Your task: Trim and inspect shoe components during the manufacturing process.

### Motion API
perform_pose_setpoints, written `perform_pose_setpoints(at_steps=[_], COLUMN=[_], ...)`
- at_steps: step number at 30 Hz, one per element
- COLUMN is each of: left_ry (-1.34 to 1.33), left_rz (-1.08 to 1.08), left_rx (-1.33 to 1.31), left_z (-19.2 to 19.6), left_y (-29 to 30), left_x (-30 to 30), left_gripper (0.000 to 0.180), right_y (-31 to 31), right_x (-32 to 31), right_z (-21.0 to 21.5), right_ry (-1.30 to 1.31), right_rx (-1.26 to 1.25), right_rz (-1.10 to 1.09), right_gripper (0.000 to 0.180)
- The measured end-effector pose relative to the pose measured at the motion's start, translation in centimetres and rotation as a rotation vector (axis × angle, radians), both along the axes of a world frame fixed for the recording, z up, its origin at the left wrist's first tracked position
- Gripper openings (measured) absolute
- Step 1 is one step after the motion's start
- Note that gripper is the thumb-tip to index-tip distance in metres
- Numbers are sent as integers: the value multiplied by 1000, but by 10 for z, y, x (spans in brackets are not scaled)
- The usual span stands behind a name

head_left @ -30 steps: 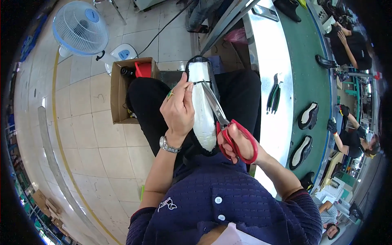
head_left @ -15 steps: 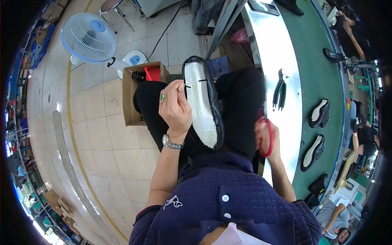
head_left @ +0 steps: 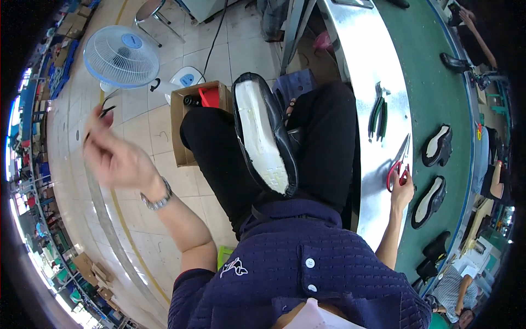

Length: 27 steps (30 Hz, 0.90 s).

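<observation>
Left hand (head_left: 121, 159): raised and blurred, well apart from the shoe; a thin dark strip (head_left: 108, 111) shows at its fingertips, though whether they pinch it I cannot tell.
Right hand (head_left: 403, 192): fingers curled on the handles of red scissors (head_left: 399, 160) at the desk (head_left: 372, 203).
Shoe (head_left: 260, 131): on the lap (head_left: 326, 153), between both hands, touching neither.
Pliers (head_left: 375, 117): ahead and left of the right hand.
Handling: best rest scissors flat, blades away, before loosening fingers.

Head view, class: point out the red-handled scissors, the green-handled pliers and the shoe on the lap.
Red-handled scissors (head_left: 400, 160): head view, where blades meet handles.
Green-handled pliers (head_left: 376, 114): head view, on a handle.
Shoe on the lap (head_left: 259, 132): head view, middle of its white underside.
</observation>
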<state>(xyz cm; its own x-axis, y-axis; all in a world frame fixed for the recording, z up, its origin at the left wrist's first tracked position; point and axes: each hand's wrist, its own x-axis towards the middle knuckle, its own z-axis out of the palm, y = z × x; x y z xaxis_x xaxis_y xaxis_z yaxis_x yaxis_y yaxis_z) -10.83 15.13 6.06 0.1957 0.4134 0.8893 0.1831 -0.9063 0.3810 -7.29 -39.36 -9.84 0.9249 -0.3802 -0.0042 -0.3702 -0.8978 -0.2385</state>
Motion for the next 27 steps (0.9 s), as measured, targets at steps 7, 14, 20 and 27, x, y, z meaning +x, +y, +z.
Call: perform_pose_setpoints(at_steps=[7, 14, 20, 27], left_ry=[859, 783, 948, 1239], left_rz=[231, -822, -1014, -1204], left_rx=[9, 205, 177, -352], left_z=[-147, -93, -98, -77], left_y=[85, -83, -128, -87], left_x=[-44, 22, 99, 183], left_gripper=[49, 46, 55, 50], right_y=[19, 96, 114, 79], right_x=[34, 120, 152, 158], right_z=[-9, -27, -36, -10], right_ry=[-322, -215, -102, 292], right_rx=[55, 116, 32, 1213], right_rz=[167, 296, 278, 13], right_gripper=[36, 61, 62, 37])
